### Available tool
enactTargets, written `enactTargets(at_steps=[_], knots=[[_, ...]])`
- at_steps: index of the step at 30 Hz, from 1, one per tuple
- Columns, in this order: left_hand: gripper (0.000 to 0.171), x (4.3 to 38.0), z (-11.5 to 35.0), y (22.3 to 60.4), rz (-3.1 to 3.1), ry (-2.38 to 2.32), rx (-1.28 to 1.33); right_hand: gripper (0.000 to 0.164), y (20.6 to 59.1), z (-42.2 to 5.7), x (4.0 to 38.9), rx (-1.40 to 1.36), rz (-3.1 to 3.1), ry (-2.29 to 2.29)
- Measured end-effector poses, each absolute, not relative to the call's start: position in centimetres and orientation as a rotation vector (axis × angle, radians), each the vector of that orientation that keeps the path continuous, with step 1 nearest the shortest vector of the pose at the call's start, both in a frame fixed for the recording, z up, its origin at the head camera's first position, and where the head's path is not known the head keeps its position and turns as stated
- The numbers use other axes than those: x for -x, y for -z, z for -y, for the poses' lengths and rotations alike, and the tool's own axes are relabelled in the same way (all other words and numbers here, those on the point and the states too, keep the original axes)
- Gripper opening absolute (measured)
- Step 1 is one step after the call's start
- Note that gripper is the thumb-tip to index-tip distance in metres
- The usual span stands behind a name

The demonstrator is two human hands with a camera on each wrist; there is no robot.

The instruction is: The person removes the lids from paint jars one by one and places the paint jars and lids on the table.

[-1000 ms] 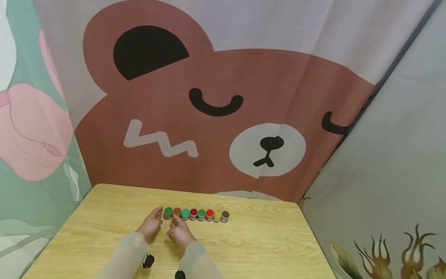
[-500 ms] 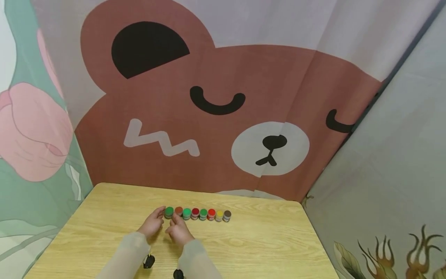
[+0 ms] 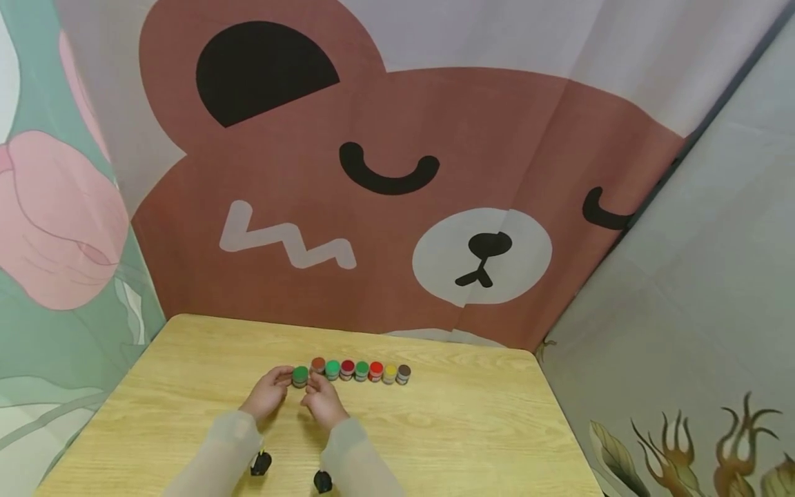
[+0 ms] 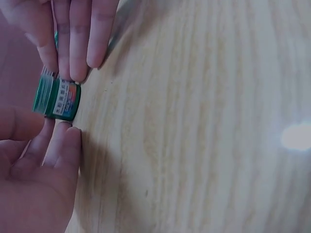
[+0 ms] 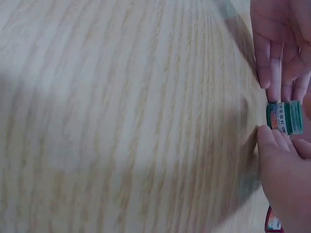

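Holding a small green jar [image 3: 300, 377] between two hands: left hand [image 3: 267, 393] on its left side, right hand [image 3: 324, 402] on its right. Grip: fingers of both hands extended rather than curled, fingertips against the jar; spacing between the hands narrow, about the jar's own width. Both wrist views agree on this.

Jar position: upright, lid uppermost, just in front of the left end of a row on the wooden table [image 3: 472, 421]. Base at or close to the tabletop; contact cannot be judged. Printed label [image 4: 64, 98] with an orange patch faces the person.

Row, left to right: orange-brown lid [image 3: 318, 363], bright green lid [image 3: 332, 366], dark red lid [image 3: 347, 366], second green lid [image 3: 361, 367], red lid [image 3: 375, 368], yellow lid [image 3: 389, 370], dark brown lid [image 3: 404, 370]. These jars stand close beside one another. Right fingertips lie near the orange-brown one, in front of it.

Surroundings: pale sleeves [image 3: 231, 433] on both arms; a small black object [image 3: 261, 464] under the left wrist, a similar one [image 3: 322, 481] under the right. Behind the table, a curtain [image 3: 385, 290] printed with a brown bear face.
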State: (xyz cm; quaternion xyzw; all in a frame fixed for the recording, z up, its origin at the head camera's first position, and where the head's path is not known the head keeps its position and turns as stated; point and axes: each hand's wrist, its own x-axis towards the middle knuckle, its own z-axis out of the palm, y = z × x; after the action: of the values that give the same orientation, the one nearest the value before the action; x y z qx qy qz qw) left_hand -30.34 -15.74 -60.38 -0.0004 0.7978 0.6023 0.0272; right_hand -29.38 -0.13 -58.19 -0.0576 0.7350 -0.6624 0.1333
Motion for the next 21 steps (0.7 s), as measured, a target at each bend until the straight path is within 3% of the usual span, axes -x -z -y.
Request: enactTargets(at_steps=[6, 13, 21], knots=[[0.029, 29.7, 15.3, 60.5, -2.551, -1.835, -0.01, 0.057, 58.6, -0.8, 29.2, 0.162, -2.187, 1.946], [0.024, 28.7, 14.7, 60.8, -2.525, -1.864, 0.004, 0.038, 59.2, -2.3, 29.0, 0.195, -2.286, 1.876], [0.02, 26.9, 14.0, 61.3, -2.511, -1.884, -0.155, 0.027, 60.1, -4.4, 28.6, 0.299, -2.382, 1.791]])
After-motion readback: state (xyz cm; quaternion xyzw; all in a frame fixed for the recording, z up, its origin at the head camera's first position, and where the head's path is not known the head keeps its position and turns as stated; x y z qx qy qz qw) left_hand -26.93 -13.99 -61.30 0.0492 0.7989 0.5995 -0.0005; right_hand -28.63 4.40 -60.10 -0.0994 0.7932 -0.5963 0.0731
